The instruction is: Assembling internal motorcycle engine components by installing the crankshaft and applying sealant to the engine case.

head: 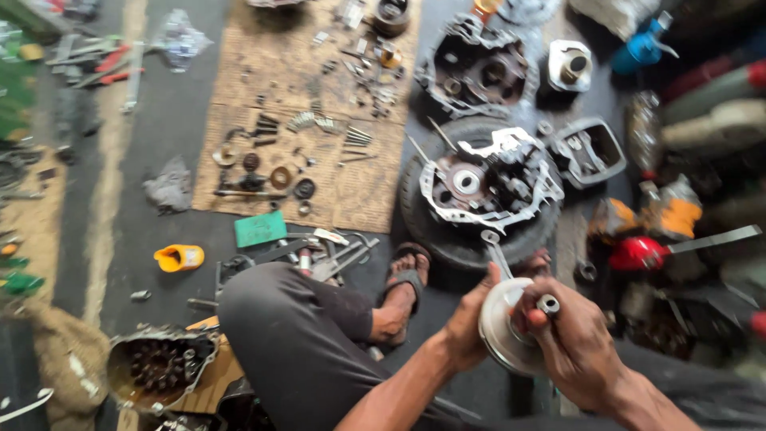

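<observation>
Round metal drum (pixel 504 331) gripped by both hands; green box (pixel 259 229) beyond.

A flat green rectangular box (pixel 260 229) lies on the floor well to the left of the left hand (pixel 471 323), at the lower edge of a woven mat (pixel 239 56). Further left, a small yellow container (pixel 179 257) lies on its side. Far beyond the right hand (pixel 578 343), a blue bottle (pixel 638 49) lies tilted. No signs or screens show.
</observation>
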